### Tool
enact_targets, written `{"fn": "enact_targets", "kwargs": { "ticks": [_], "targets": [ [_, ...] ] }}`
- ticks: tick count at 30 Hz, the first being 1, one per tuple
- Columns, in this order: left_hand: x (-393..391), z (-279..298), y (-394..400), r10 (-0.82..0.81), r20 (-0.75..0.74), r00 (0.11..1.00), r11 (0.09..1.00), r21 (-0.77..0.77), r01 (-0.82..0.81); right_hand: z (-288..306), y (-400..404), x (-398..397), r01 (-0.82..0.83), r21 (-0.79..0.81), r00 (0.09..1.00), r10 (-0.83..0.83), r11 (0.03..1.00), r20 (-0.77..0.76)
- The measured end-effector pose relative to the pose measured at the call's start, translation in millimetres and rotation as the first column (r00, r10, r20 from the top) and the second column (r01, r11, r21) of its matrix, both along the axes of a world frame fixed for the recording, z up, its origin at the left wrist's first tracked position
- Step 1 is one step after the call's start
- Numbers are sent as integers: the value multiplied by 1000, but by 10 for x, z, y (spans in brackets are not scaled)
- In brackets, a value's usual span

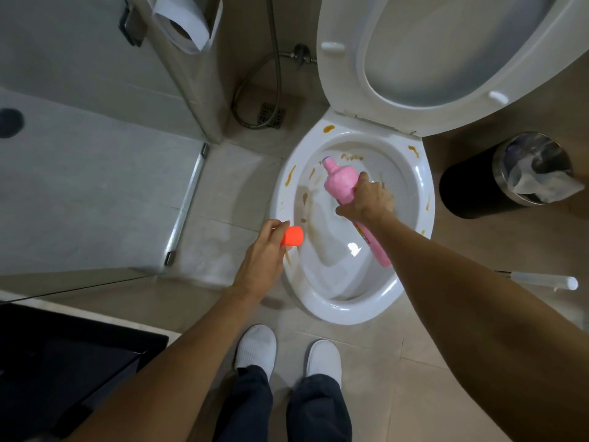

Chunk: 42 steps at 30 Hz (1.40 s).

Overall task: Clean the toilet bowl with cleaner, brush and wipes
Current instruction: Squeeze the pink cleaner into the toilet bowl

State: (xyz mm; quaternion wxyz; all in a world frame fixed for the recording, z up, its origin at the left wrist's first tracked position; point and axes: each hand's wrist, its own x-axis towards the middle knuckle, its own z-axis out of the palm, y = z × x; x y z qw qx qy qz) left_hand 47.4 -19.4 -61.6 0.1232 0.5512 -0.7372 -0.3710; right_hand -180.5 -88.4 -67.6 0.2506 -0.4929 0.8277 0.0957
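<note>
The white toilet bowl (411,250) stands open, with brown-orange stains along its rim and inner wall. My right hand (369,199) grips a pink cleaner bottle (339,180) around its middle. The bottle is tilted over the bowl, and its uncapped neck points toward the bowl's back left. My left hand (264,253) holds the bottle's orange cap (292,236) at the bowl's left rim. The raised seat and lid (344,84) lean back behind the bowl. A white brush handle (541,280) lies at the right, partly hidden by my right arm.
A black bin (471,189) with a crumpled liner stands right of the toilet. A metal hose (274,74) and a floor drain (272,114) lie behind the bowl on the left. A glass shower partition (185,199) and a paper roll holder (185,23) are at left. My white shoes (255,349) stand in front.
</note>
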Motion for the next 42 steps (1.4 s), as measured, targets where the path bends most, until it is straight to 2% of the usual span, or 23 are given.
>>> {"fn": "enact_targets", "kwargs": {
  "ticks": [4,11,18,25,29,34,42],
  "targets": [
    [12,39,7,4,4,1000,1000,-18,-4,9,155,118,-27,24,1000,27,999,16],
    [82,184,55,-3,25,1000,1000,-26,4,68,686,305,-170,138,985,171,976,7],
    [82,339,141,-13,29,999,999,-48,14,120,1276,378,-200,201,980,200,959,18],
    [59,406,256,-1,25,1000,999,-41,2,131,1891,291,-124,260,992,109,958,71],
    [44,424,312,5,31,1000,1000,-25,-4,115,2163,156,-92,289,996,83,953,45],
    [-15,400,356,3,33,999,1000,-30,-2,112,2289,-90,39,304,999,-40,952,-4],
    [-186,309,443,-37,12,999,999,-31,38,134,1995,-507,243,174,969,-246,954,-6]
  ]
}}
